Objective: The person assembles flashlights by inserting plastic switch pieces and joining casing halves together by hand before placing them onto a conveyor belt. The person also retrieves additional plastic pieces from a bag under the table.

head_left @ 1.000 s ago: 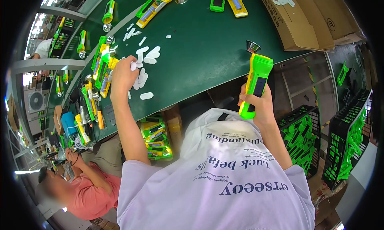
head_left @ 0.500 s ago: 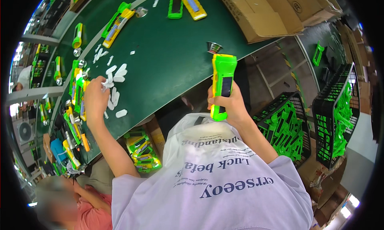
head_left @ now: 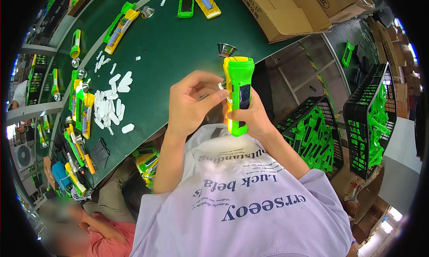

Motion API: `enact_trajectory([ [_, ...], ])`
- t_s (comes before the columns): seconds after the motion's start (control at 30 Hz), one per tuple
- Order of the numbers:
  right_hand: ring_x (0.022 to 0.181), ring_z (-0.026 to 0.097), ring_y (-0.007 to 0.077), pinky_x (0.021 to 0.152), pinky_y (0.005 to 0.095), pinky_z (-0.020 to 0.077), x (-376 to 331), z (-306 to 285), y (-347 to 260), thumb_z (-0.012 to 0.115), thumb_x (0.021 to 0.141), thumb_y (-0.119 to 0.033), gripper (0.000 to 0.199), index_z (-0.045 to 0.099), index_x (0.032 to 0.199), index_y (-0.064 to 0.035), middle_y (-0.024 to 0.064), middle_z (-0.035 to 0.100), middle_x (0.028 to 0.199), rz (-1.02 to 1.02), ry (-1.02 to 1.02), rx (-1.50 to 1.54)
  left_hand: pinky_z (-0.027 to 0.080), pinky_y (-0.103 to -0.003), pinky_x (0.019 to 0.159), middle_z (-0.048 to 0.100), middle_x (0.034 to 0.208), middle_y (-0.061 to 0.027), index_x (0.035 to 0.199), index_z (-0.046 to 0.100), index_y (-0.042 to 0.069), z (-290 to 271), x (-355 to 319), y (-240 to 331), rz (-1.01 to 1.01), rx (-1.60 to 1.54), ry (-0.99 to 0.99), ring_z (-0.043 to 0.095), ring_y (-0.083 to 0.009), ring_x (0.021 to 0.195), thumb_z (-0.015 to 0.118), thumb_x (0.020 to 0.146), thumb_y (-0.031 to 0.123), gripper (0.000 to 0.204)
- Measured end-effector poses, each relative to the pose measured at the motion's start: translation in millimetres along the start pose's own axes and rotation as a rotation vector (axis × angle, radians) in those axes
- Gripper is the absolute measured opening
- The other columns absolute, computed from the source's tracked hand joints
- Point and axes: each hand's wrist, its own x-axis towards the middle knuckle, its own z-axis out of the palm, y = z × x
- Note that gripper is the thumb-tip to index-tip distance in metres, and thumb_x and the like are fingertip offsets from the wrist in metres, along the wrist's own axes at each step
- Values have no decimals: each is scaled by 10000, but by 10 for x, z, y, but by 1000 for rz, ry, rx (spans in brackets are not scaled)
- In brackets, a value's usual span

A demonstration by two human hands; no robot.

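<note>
My right hand point(head_left: 254, 116) is wrapped round a green and yellow flashlight point(head_left: 241, 80), held upright near my chest with a dark panel on its side. A silver reflector cup point(head_left: 227, 49) sticks out at its top end, joined by thin wires. Against the flashlight's yellow side, my left hand point(head_left: 196, 93) pinches a small white plastic piece point(head_left: 221, 85), mostly hidden by the fingers. A pile of similar white oval pieces point(head_left: 107, 107) lies on the green table point(head_left: 165, 46) to the left.
Several open flashlights point(head_left: 120, 31) lie along the table's left side. A cardboard box point(head_left: 286, 15) stands at the far right. Black crates point(head_left: 371, 123) of green parts are on the right. Another person point(head_left: 107, 230) sits at the lower left, beside a screwdriver with an orange handle point(head_left: 90, 164).
My left hand has come from the white pile to the flashlight, bringing a white piece. The flashlight stays in my right hand. The view has shifted slightly.
</note>
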Motion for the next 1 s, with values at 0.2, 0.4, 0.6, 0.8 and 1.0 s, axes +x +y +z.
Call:
enact_trajectory([
  [0.2,726,625,150,665,302,542,-15,12,12,638,658,84,597,490,1221,-42,62,602,877,-78,24,-61,534,-228,704,674,894,-91,1048,644,-65,96,1,-82,15,159,17,667,-117,779,723,833,-62,228],
  [0.4,748,626,139,673,291,538,-28,26,-43,622,658,106,595,495,1221,-40,63,601,942,-139,50,-153,534,-258,658,684,922,-102,1062,707,-16,260,-141,-287,329,520,184,671,-162,758,736,818,-18,246],
  [0.6,744,641,156,655,299,540,-47,54,-114,621,643,117,596,493,1205,-35,70,600,925,-103,42,-91,542,-290,688,649,1084,-145,1084,712,-6,238,-175,-344,490,527,126,659,-204,814,707,813,-45,274],
  [0.8,721,643,170,630,309,539,-13,-19,-51,614,641,113,581,492,1190,-32,82,602,931,-88,2,-35,522,-253,723,606,1163,-125,1118,693,-32,295,-235,-451,297,265,95,607,-143,904,654,881,-33,240],
  [1.0,669,632,152,601,287,535,-35,8,-103,639,661,74,514,515,1149,-26,68,611,835,-44,-28,-93,510,-254,759,627,1140,-124,1080,678,-64,190,-143,-514,388,408,169,623,-143,933,652,913,27,192],
])
